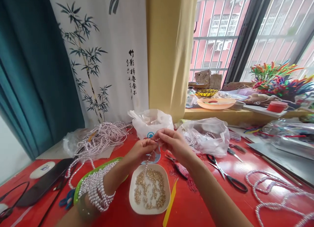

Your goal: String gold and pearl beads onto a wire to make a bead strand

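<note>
Hands meet above a red table (pixel 191 204), the left hand (pixel 141 148) and right hand (pixel 173 142) pinched fingertip to fingertip on a thin beaded strand (pixel 148 161) held between them; both are closed on it in a fine grip, though the exact point of contact is too small to make out. From the fingers the strand hangs nearly straight down, its long axis upright and its lower end pointing into the white dish (pixel 149 205) of small gold beads (pixel 149 187) directly beneath, a placement that looks meant to let any dropped bead fall back among the rest; the dish sits just in front of the person, within easy reach of both hands. Coils of pearl bead string (pixel 95 187) wrap the left wrist, apparently to keep the long length off the table and out of a tangle; more pearl string (pixel 103 137) lies heaped to the left. Black scissors (pixel 227 176) lie open to the right of the dish, a yellow plastic tool (pixel 170 201) just beside its rim, and two white plastic bags (pixel 206 135) sit behind the hands, below a barred window (pixel 220 31).
</note>
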A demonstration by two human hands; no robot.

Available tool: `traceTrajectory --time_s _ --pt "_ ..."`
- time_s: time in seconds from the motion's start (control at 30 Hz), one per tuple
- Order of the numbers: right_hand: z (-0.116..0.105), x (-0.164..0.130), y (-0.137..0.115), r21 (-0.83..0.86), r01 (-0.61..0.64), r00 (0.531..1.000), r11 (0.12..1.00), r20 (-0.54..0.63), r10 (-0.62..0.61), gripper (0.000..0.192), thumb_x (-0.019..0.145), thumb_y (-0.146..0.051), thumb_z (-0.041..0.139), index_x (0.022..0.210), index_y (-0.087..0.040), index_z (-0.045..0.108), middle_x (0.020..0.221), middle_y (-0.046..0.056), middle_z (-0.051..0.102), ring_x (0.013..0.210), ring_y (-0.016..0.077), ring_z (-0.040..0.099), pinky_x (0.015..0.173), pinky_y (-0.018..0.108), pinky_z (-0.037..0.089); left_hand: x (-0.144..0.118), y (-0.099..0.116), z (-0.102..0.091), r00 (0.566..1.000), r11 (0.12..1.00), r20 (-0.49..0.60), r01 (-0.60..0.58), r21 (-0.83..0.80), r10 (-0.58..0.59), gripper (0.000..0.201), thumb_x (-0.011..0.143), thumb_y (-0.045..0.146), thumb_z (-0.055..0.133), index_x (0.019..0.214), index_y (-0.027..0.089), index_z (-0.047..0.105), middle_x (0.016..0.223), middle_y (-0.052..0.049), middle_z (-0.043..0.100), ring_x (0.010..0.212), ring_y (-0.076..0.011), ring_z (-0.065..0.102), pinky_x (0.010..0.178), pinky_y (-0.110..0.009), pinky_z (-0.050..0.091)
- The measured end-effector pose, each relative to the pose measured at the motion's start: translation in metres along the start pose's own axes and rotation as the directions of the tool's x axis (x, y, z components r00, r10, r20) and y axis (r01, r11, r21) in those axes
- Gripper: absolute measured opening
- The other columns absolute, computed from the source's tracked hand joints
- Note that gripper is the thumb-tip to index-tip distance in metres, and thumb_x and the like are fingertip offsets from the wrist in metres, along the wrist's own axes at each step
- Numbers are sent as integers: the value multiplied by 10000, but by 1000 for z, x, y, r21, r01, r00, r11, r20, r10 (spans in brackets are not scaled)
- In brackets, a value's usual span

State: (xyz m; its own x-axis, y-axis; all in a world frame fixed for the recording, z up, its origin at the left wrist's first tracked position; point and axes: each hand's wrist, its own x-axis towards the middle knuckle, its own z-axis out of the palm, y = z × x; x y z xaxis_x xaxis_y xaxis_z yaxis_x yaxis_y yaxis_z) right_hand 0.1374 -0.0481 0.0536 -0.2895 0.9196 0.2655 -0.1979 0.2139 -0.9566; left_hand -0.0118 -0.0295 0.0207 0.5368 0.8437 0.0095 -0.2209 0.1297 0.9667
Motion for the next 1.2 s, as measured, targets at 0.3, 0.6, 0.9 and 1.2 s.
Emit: traceTrajectory --time_s 0.3,0.6,0.9,1.2 --pt "-23 13 7 271 74 964 960 -264 0 174 647 -289 653 735 -176 554 534 -69 546 473 44 556 413 117 407 5 -5 -8 997 997 14 78 22 -79 264 654 290 647 857 133 588 671 -18 587 429 -41 423 409 -180 289" --pt "-54 24 6 265 181 893 947 -447 -45 190 609 -261 680 744 -200 560 535 -78 553 523 63 610 404 104 429 7 -2 -20 969 972 82 234 -2 -233 232 655 235 647 854 115 643 733 -56 636 491 -49 506 478 -174 390" --pt "-63 27 4 227 281 866 932 -480 -144 138 649 -257 641 736 -202 550 574 -56 577 566 85 626 456 139 451 15 -15 -32 958 943 44 270 196 -283 306 640 335 648 865 131 612 699 -62 668 488 -100 588 444 -175 401" --pt "-69 14 -11 124 358 854 926 -445 -270 99 693 -256 608 758 -202 557 597 -52 576 556 69 616 472 130 459 20 -24 -45 982 918 33 161 364 -186 315 649 410 614 794 130 630 712 -79 664 553 -118 595 547 -225 447"
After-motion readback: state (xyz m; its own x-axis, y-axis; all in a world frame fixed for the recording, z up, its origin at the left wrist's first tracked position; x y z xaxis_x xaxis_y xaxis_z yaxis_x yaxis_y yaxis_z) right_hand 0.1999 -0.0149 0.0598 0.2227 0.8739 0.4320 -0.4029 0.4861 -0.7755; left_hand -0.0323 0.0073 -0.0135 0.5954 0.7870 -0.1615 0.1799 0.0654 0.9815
